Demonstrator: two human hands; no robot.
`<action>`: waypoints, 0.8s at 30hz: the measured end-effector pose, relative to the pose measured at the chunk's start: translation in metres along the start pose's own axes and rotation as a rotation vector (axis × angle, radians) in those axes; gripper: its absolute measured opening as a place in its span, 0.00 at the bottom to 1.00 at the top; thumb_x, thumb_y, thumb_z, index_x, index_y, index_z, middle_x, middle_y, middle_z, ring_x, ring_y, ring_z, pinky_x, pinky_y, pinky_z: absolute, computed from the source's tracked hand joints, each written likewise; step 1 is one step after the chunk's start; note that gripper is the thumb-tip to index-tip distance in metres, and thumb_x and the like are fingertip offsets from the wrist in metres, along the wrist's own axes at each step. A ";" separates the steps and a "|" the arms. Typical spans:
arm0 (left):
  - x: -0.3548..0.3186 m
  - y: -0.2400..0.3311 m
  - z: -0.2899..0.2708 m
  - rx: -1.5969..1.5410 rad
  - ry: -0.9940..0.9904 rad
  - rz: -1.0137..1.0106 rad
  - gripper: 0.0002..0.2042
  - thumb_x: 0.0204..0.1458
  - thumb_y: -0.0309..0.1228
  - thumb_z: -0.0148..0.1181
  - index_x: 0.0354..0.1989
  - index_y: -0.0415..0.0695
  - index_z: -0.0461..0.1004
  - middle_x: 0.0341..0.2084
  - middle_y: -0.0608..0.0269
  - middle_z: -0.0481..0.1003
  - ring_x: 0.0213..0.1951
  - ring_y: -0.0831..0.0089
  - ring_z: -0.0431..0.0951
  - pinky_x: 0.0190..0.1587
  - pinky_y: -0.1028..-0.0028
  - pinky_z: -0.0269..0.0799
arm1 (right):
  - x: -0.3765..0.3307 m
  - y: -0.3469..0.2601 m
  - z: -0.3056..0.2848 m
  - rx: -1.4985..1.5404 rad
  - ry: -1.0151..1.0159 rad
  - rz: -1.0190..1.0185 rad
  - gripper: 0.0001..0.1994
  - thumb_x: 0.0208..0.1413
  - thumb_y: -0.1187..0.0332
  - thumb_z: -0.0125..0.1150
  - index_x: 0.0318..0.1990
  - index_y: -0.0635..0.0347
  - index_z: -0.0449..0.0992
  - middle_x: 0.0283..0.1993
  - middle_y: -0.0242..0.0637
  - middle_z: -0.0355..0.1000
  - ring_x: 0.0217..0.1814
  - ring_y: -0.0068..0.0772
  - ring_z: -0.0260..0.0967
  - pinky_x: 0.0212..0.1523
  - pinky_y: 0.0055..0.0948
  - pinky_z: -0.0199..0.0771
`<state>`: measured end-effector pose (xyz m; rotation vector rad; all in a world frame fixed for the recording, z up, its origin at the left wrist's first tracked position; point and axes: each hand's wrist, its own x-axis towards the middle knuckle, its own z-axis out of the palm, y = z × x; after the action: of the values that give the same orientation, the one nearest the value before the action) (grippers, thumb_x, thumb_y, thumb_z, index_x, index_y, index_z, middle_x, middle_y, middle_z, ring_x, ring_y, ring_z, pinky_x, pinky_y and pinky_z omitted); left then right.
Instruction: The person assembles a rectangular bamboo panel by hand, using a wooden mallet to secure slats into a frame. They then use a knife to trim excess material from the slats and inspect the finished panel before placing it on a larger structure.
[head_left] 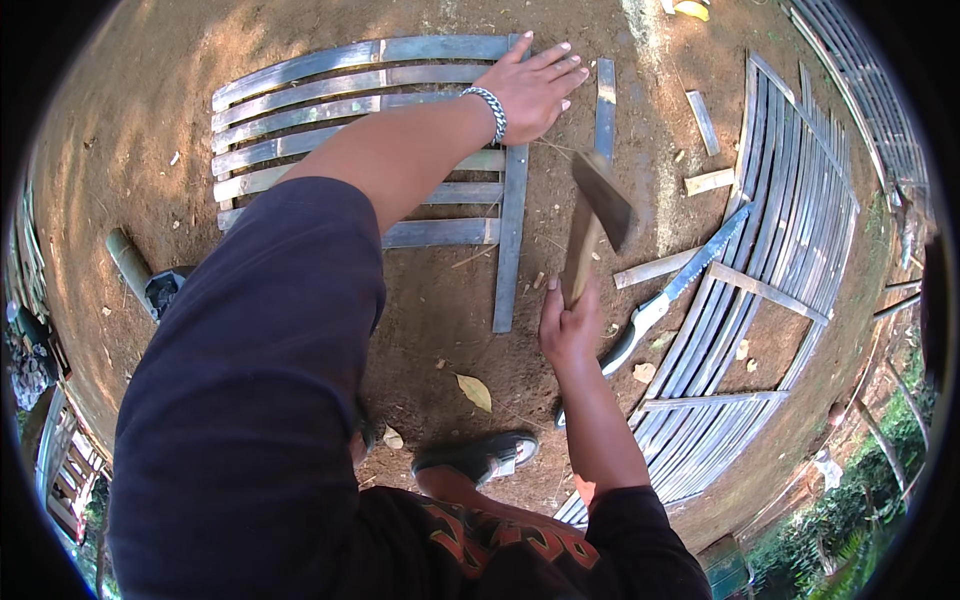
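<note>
Sandal (478,455) and a dry leaf (474,391) on bare dirt nearest the camera. R hand (568,325) clenched round the wooden handle of a hatchet (596,225), blade raised above the ground. Just right, a saw (672,290) lies across a second slat panel (780,260). Farther off, L hand (532,88) presses flat, fingers spread, on the corner of the bamboo slat frame (360,140); offcuts (706,150) scattered beyond.

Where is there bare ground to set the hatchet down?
Bare dirt lies between the left slat panel, the right hand and the sandal, with only a leaf. The top left dirt is also open. By the saw and right panel, offcuts crowd the ground.
</note>
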<state>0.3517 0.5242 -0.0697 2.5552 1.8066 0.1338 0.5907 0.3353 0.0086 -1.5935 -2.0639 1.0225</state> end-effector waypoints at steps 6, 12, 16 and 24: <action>0.001 0.002 0.001 -0.023 0.001 0.005 0.26 0.67 0.38 0.39 0.74 0.48 0.52 0.73 0.64 0.54 0.76 0.67 0.47 0.76 0.50 0.34 | 0.002 0.018 0.017 -0.204 -0.215 0.178 0.22 0.65 0.69 0.54 0.64 0.66 0.61 0.35 0.54 0.76 0.34 0.60 0.77 0.37 0.45 0.78; -0.001 0.001 0.000 -0.015 0.001 0.000 0.26 0.67 0.38 0.39 0.74 0.48 0.52 0.74 0.64 0.54 0.76 0.67 0.47 0.76 0.51 0.34 | -0.001 0.002 0.012 -0.003 0.170 -0.165 0.14 0.62 0.70 0.56 0.54 0.63 0.68 0.34 0.58 0.76 0.36 0.64 0.77 0.36 0.53 0.77; 0.000 0.005 0.001 -0.052 -0.005 -0.002 0.26 0.68 0.38 0.38 0.74 0.48 0.51 0.74 0.64 0.54 0.76 0.67 0.47 0.76 0.51 0.34 | 0.005 0.012 0.013 -0.130 -0.178 0.205 0.13 0.62 0.71 0.57 0.52 0.64 0.69 0.35 0.58 0.75 0.36 0.63 0.77 0.37 0.52 0.77; 0.001 0.004 -0.003 -0.060 -0.002 -0.016 0.27 0.68 0.37 0.38 0.74 0.48 0.50 0.73 0.64 0.54 0.76 0.67 0.47 0.76 0.51 0.34 | -0.008 0.023 0.019 0.067 0.073 -0.001 0.13 0.63 0.70 0.57 0.51 0.63 0.68 0.32 0.49 0.76 0.33 0.42 0.77 0.33 0.40 0.76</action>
<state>0.3554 0.5233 -0.0667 2.4989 1.7936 0.1822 0.5965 0.3239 -0.0194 -1.5734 -1.9617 1.0064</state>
